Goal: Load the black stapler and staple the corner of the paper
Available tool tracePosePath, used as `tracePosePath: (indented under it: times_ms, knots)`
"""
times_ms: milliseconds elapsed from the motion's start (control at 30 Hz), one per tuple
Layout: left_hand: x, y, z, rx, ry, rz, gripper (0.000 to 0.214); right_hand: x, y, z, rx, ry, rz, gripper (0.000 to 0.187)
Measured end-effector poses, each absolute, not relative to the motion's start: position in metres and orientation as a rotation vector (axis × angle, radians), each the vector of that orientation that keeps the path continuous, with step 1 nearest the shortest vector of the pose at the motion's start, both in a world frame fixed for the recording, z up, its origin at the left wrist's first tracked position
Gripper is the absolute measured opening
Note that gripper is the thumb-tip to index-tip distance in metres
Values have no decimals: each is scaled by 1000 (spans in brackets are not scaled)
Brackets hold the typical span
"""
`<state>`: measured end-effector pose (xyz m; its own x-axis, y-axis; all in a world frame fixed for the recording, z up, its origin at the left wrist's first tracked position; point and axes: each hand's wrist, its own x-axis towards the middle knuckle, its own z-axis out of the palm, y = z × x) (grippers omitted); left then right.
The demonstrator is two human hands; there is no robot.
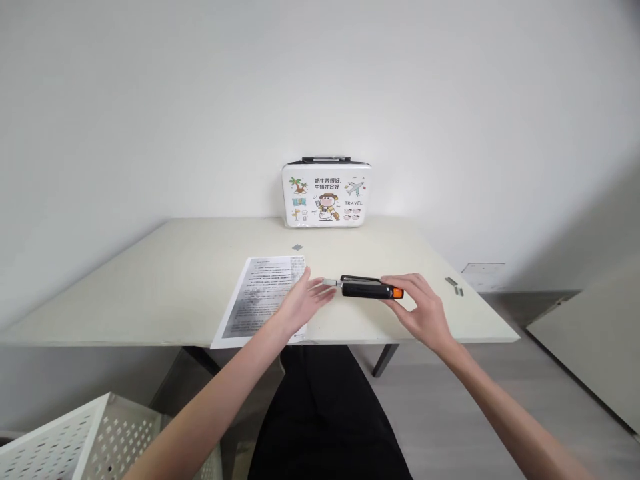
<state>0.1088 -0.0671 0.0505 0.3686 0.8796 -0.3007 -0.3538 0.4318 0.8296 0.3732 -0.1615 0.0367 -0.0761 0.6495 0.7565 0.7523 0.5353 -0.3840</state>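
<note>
A black stapler with an orange end is held just above the white table. My right hand grips its orange rear end with fingers curled round it. My left hand reaches to the stapler's metal front tip, fingers pinching at it; whether it holds staples I cannot make out. Under my left hand lies a printed paper sheet, overhanging the table's front edge.
A white cartoon-printed case stands against the wall at the table's back. Staple strips lie near the paper's top and at the table's right edge. A white perforated basket sits lower left. Another tabletop is at right.
</note>
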Motion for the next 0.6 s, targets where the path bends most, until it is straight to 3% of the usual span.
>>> tracePosePath:
  times_ms: [233,600]
  knots:
    - [135,-54,56,384,753,858,44,353,-173,38,-1011,-1968,-522,54]
    - [120,-56,57,411,806,945,29,351,-169,31,-1043,-1842,-448,54]
